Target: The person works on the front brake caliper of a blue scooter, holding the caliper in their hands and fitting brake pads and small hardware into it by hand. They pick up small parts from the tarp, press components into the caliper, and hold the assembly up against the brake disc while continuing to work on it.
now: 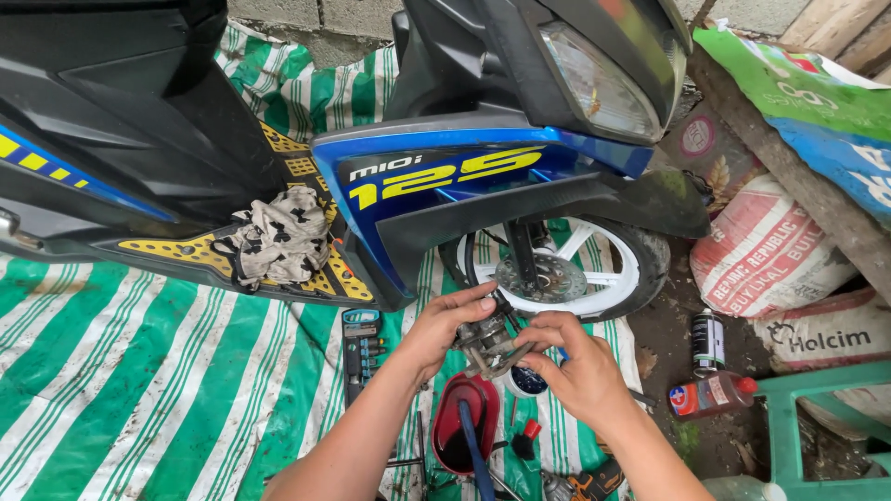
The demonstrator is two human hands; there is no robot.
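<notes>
I see both hands meeting on a small grimy metal brake part (489, 343), held in the air just below the scooter's front wheel (566, 269) and its brake disc (541, 276). My left hand (445, 325) closes around the part's left side, thumb on top; my right hand (575, 366) pinches its right end with fingers curled — both are gripping it. Directly beneath sits a red tray (464, 422) on the green-and-white striped tarp (139, 390), with a bit set (361, 348) to the left. A patterned rag (278, 237) lies on the scooter's footboard, and a spray can (708, 341) and red-capped bottle (710, 394) stand well apart to the right.
</notes>
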